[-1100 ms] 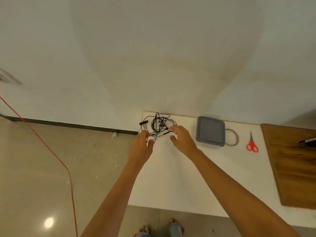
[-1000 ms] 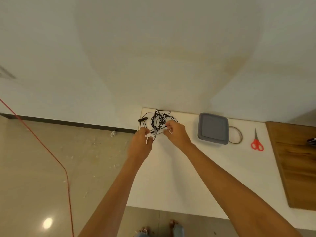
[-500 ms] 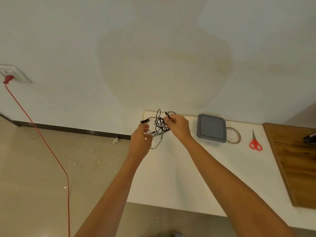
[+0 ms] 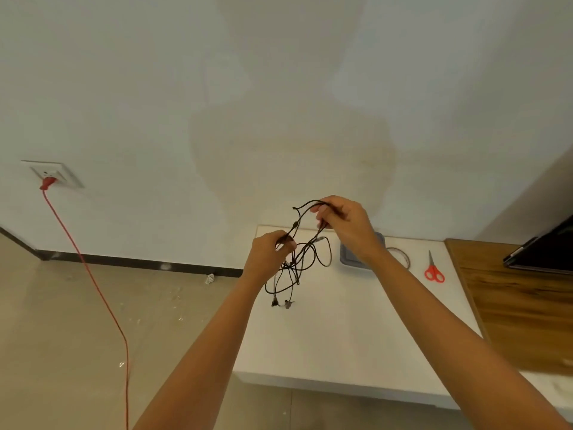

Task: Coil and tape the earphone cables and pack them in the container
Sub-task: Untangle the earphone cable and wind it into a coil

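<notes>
left hand (image 4: 267,259), right hand (image 4: 344,225) pinching earphone cables (image 4: 295,225), near table (image 4: 341,339) edge

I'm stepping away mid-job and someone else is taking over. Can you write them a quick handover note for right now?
Hands: left hand pinches the black earphone cables; right hand grips an upper loop. The tangle hangs above the white table.
Things: grey container, tape ring and red scissors lie on the table to the right.
Done: cables picked up.
Left: untangle, coil, tape, pack.
</notes>
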`<state>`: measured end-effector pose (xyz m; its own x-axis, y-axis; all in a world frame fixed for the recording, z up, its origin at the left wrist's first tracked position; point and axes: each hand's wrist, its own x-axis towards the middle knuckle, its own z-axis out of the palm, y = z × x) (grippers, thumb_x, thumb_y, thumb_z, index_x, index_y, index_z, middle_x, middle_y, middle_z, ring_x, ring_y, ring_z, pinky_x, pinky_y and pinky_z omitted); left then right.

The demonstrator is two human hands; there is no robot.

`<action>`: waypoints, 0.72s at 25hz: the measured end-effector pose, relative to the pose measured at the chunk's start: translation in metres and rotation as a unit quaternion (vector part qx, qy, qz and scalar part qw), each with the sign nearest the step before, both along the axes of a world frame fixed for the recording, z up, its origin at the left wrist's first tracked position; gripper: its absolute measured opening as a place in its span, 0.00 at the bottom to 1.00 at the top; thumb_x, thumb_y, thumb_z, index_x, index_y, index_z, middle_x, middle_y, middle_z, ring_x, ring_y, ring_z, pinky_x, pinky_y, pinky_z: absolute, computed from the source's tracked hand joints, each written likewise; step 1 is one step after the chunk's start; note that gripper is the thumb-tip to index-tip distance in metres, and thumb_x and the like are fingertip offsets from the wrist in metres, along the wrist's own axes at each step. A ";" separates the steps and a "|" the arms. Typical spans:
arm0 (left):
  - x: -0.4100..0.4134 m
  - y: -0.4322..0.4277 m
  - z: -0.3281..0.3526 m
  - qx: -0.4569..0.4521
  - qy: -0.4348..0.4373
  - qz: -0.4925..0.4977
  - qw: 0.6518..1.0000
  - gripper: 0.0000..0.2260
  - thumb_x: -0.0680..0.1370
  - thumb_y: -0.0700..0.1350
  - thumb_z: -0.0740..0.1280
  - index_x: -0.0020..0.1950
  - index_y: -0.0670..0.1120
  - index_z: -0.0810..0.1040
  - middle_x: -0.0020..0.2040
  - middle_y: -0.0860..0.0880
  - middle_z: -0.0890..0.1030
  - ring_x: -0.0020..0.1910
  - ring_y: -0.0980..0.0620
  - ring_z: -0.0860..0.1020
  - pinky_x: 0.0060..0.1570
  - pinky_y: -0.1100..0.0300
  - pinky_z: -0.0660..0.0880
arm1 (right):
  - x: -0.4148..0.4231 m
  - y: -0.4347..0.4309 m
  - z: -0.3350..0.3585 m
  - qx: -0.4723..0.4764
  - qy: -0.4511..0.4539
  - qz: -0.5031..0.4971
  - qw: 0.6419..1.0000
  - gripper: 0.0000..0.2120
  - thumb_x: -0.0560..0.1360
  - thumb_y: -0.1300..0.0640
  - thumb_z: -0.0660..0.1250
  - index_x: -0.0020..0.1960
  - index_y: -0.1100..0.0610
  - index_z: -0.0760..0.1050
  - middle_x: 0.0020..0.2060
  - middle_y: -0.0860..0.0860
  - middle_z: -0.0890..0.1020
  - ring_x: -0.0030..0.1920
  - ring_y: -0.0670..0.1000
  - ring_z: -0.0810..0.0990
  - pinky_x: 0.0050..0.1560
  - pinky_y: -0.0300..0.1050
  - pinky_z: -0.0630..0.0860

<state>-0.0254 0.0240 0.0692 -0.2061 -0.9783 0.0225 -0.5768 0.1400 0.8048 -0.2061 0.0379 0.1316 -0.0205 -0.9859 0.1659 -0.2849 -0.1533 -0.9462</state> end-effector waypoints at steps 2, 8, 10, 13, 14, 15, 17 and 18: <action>0.007 0.010 0.005 0.010 0.016 0.045 0.999 0.06 0.78 0.43 0.65 0.45 0.43 0.81 0.35 0.54 0.78 0.36 0.58 0.74 0.36 0.77 0.67 | -0.017 0.006 0.009 -0.037 0.058 -0.060 0.996 0.09 0.79 0.60 0.61 0.47 0.58 0.80 0.34 0.47 0.79 0.32 0.41 0.74 0.37 0.33 0.73; 0.034 0.028 0.011 0.088 0.075 0.144 0.983 0.11 0.79 0.34 0.58 0.43 0.40 0.79 0.38 0.45 0.77 0.35 0.47 0.76 0.34 0.60 0.80 | -0.060 0.024 0.014 0.006 0.086 -0.195 0.977 0.09 0.79 0.57 0.60 0.46 0.56 0.78 0.34 0.48 0.77 0.30 0.41 0.70 0.34 0.32 0.67; 0.039 0.033 0.019 0.157 0.143 0.180 0.960 0.11 0.79 0.32 0.56 0.44 0.37 0.77 0.40 0.41 0.76 0.32 0.46 0.77 0.28 0.61 0.78 | -0.073 0.023 0.018 0.049 -0.024 -0.250 0.967 0.10 0.79 0.59 0.57 0.44 0.55 0.75 0.35 0.50 0.76 0.32 0.47 0.69 0.34 0.39 0.68; 0.048 0.038 0.030 0.188 0.185 0.222 0.939 0.12 0.81 0.33 0.53 0.46 0.36 0.75 0.38 0.39 0.76 0.32 0.44 0.79 0.27 0.61 0.79 | -0.093 0.022 0.027 0.100 -0.156 -0.316 0.931 0.13 0.79 0.62 0.53 0.39 0.54 0.70 0.33 0.50 0.73 0.31 0.48 0.68 0.31 0.41 0.67; 0.052 0.039 0.034 0.191 0.200 0.235 0.932 0.12 0.81 0.33 0.53 0.47 0.35 0.75 0.38 0.39 0.76 0.33 0.43 0.79 0.28 0.59 0.80 | -0.100 0.023 0.028 0.114 -0.181 -0.332 0.919 0.12 0.79 0.63 0.53 0.40 0.54 0.70 0.33 0.50 0.73 0.30 0.48 0.68 0.31 0.40 0.67; 0.055 0.039 0.037 0.193 0.218 0.249 0.924 0.11 0.81 0.33 0.53 0.48 0.35 0.75 0.38 0.38 0.77 0.34 0.42 0.80 0.29 0.58 0.80 | -0.106 0.024 0.028 0.126 -0.198 -0.347 0.908 0.12 0.79 0.63 0.52 0.41 0.54 0.70 0.33 0.50 0.73 0.30 0.47 0.68 0.31 0.40 0.67; 0.064 0.039 0.042 0.172 0.233 0.270 0.918 0.10 0.80 0.30 0.54 0.50 0.35 0.75 0.38 0.39 0.77 0.35 0.43 0.80 0.34 0.55 0.81 | -0.118 0.027 0.024 0.144 -0.208 -0.380 0.890 0.10 0.79 0.63 0.52 0.46 0.56 0.70 0.33 0.50 0.73 0.30 0.47 0.68 0.29 0.40 0.66; 0.068 0.038 0.044 0.154 0.228 0.276 0.921 0.10 0.79 0.30 0.55 0.50 0.36 0.75 0.39 0.39 0.77 0.35 0.44 0.80 0.35 0.55 0.81 | -0.122 0.028 0.021 0.155 -0.200 -0.396 0.883 0.09 0.79 0.63 0.52 0.49 0.57 0.70 0.34 0.51 0.73 0.30 0.47 0.68 0.28 0.40 0.66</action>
<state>0.0424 0.0623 0.1131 0.2862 -0.9062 -0.3115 -0.0851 -0.3478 0.9337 -0.3284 0.0661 0.1524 -0.7193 -0.6327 -0.2869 0.1804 0.2286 -0.9566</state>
